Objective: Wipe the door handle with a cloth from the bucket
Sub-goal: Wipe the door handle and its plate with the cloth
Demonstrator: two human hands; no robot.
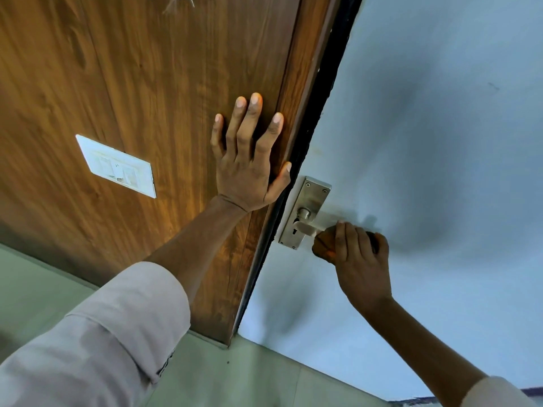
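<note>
Head view: the pale blue door (426, 142) is seen beside the wooden panel (117, 83), against which the left hand (249, 168) is pressed flat, fingers spread and empty, probably for bracing. The metal backplate (308, 201) carries the door handle (307, 229), whose outer end is enclosed by the right hand (360, 257), clenched around an orange-brown cloth (324, 242) for wiping.

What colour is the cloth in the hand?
The cloth in the right hand is orange-brown, seen in the head view.
</note>
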